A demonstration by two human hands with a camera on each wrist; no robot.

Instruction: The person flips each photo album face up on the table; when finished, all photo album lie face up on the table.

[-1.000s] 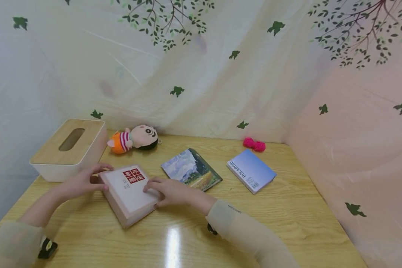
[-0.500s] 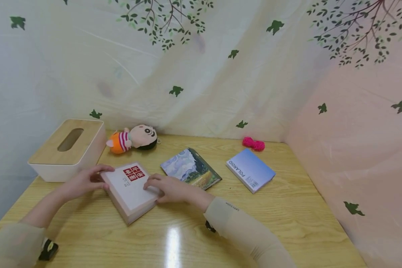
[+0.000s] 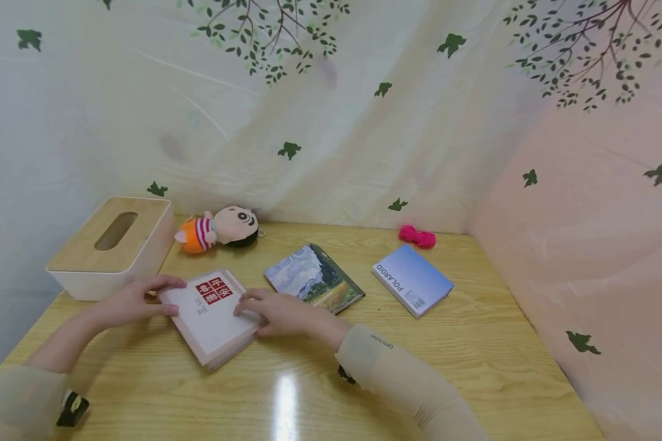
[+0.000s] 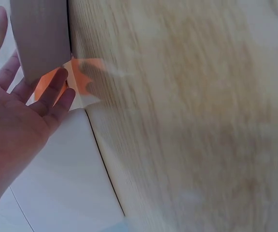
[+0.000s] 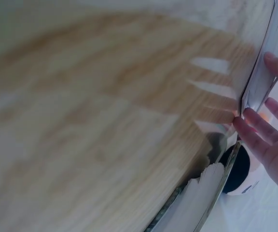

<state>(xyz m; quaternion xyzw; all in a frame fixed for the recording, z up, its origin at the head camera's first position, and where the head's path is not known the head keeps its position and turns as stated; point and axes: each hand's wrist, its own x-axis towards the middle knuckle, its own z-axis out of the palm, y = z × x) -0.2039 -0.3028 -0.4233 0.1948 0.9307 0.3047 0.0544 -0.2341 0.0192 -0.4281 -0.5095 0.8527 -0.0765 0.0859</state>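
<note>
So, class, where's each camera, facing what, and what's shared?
Head: on head, forward and down at the table; left grip, right grip, sleeves show.
Left wrist: on that wrist, toward white book and box; left grip shows.
Right wrist: likewise, toward white book and table; right grip.
Head and right wrist share white book and right grip.
</note>
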